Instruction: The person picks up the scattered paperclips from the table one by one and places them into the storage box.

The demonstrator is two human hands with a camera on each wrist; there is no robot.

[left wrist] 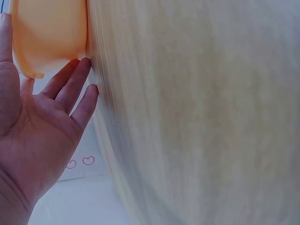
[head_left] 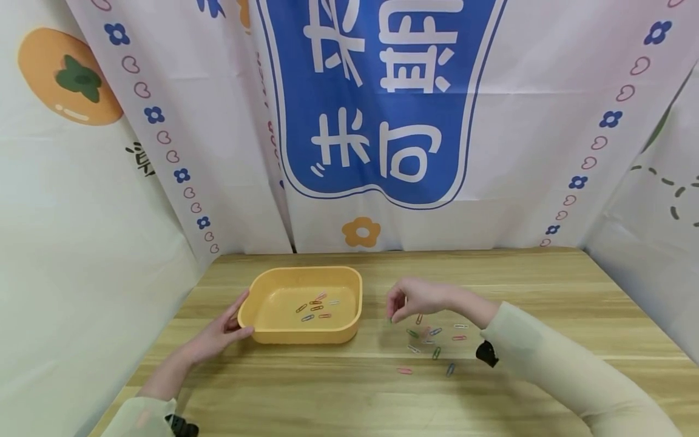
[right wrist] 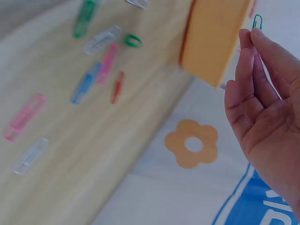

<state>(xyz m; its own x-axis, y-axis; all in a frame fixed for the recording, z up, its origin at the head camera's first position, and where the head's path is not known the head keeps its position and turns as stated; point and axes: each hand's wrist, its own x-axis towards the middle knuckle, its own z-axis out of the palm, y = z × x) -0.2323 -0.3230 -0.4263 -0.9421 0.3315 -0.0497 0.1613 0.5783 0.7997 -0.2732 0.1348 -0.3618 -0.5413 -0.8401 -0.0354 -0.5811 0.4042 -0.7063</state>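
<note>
While several clips (head_left: pixel 308 317) lie in the centre-left tray (head_left: pixel 300 337) touched by the spread left hand (head_left: pixel 218 334), the right hand (head_left: pixel 417 297) pinches a green clip (right wrist: pixel 258 22), loose clips (head_left: pixel 436 353) remaining lower right.

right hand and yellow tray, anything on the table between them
Head view: just bare wooden tabletop between the right hand, pinching a green paper clip, and the yellow tray.

Paperclips (head_left: pixel 317 308) in a yellow tray (head_left: pixel 300 336)
</note>
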